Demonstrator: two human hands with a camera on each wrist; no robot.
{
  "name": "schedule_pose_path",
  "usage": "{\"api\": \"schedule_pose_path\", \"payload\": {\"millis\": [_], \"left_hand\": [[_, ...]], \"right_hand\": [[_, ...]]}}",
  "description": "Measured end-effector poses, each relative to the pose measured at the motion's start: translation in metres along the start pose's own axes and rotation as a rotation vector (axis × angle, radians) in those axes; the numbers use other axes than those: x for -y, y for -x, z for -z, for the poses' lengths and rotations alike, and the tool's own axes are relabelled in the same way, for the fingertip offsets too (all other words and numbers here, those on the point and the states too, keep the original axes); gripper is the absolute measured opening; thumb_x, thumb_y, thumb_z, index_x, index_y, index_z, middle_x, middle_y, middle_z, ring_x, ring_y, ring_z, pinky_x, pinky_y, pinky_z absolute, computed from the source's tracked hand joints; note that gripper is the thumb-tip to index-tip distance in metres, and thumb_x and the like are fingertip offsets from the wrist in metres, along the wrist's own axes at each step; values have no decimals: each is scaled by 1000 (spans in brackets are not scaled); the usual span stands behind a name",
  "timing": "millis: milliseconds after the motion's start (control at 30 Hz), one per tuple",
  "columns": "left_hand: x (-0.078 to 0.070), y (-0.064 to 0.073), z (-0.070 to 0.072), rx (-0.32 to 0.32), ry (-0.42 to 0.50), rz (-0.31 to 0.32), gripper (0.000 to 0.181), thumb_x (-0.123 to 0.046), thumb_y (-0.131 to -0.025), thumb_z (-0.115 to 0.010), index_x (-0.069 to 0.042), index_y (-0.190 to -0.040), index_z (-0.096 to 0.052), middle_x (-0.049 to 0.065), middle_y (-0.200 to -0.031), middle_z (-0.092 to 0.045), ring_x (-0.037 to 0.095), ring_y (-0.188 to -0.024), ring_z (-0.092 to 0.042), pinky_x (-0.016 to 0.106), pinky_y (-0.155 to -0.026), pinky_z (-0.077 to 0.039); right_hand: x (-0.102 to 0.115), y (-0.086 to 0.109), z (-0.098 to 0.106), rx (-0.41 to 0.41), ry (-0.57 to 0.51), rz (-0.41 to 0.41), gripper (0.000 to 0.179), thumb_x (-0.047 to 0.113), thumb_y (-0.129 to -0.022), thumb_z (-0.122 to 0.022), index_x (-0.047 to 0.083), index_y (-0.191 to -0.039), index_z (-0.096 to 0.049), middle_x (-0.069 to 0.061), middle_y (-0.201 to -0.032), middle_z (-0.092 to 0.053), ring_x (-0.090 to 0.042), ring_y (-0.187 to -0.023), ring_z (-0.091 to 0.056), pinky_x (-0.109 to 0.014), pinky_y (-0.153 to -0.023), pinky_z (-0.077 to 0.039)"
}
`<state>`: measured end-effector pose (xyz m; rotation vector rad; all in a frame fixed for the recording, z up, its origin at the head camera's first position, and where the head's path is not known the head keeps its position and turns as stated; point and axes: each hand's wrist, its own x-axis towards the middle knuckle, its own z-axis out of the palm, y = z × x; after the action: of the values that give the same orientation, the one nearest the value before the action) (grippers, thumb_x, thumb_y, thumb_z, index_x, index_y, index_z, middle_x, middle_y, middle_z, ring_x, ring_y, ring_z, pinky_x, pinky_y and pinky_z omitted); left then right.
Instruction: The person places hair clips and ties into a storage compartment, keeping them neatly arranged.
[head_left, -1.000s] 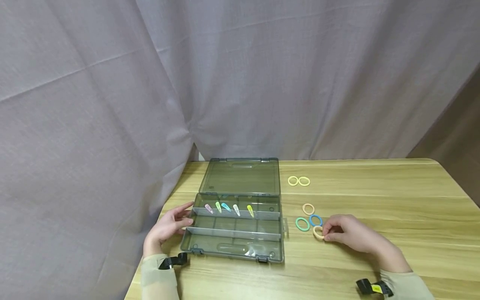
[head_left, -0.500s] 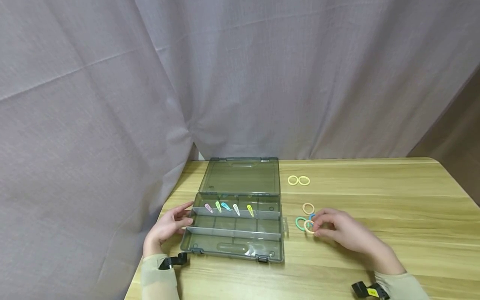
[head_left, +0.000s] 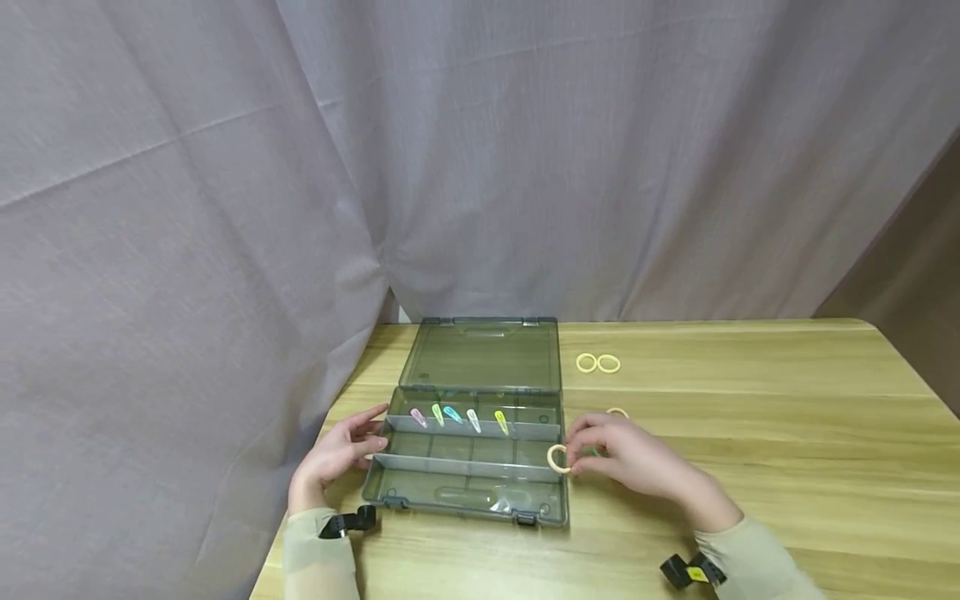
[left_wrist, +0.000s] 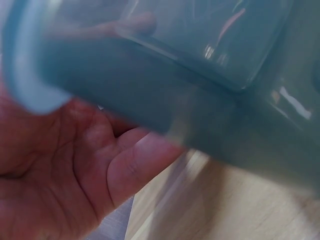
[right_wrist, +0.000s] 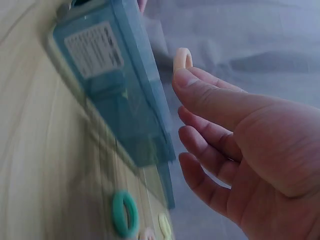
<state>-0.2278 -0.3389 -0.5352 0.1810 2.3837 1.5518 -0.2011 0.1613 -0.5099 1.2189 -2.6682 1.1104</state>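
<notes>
My right hand (head_left: 630, 457) pinches a pale peach hair tie (head_left: 551, 457) between thumb and fingertips, over the right edge of an open grey see-through divider box (head_left: 465, 510). In the right wrist view this hair tie (right_wrist: 178, 57) stands upright at the thumb tip, above the box's wall, and the other fingers are loosely bent. My left hand (head_left: 330, 458) rests against the box's left side, fingers spread; its thumb (left_wrist: 145, 160) lies along the wall. Several coloured snap hair clips, among them a blue one (head_left: 452, 414) and a yellow one (head_left: 501, 422), sit on the rear divider.
Two yellow hair ties (head_left: 597, 362) lie side by side behind, right of the raised lid (head_left: 480, 354). Past my right hand show part of another peach hair tie (head_left: 618, 410) and a green one (right_wrist: 118, 215). A grey curtain (head_left: 510, 167) hangs behind the table.
My right hand has carried the peach hair tie leftward from the loose group to the box's right edge, now covering the blue hair tie. My left hand stays in place.
</notes>
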Motion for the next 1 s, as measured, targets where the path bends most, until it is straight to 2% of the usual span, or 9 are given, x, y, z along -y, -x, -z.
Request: {"api": "schedule_pose_path", "payload": {"millis": [233, 433, 733, 1000], "left_hand": [[-3, 1, 0, 4, 5, 2, 71, -12, -102, -73, -3, -164, -41, 37, -154, -47, 38, -125, -63, 44, -82, -63], [-6, 2, -1, -2, 15, 3, 71, -12, -102, -74, -4, -164, -41, 37, -154, -47, 38, -124, -63, 45, -81, -63], [-6, 3, -2, -4, 14, 4, 71, -12, -102, -74, -4, -164, -41, 38, -155, -46, 40, -127, -62, 46, -82, -63], [-6, 4, -3, -8, 19, 5, 71, -12, -102, -74, -5, -164, -41, 36, -155, -47, 39, -126, -63, 46, -82, -63]], "right_hand": [[10, -27, -15, 50, -17, 83, 5, 23, -94, -83, 26, -92, -79, 16, -104, -67, -6, -99, -64, -34, -89, -57], [21, -49, -30, 65, 61, 76, 6, 30, -98, -79, 26, -94, -80, 18, -103, -68, -6, -97, -66, -35, -88, -57], [42, -92, -56, 27, 127, 39, 6, 27, -96, -82, 27, -92, -78, 17, -95, -66, -4, -85, -61, -31, -78, -55], [58, -122, -81, 7, 188, 4, 6, 27, -95, -83, 24, -91, -80, 13, -93, -70, -5, -82, -64, -32, -74, -57]]}}
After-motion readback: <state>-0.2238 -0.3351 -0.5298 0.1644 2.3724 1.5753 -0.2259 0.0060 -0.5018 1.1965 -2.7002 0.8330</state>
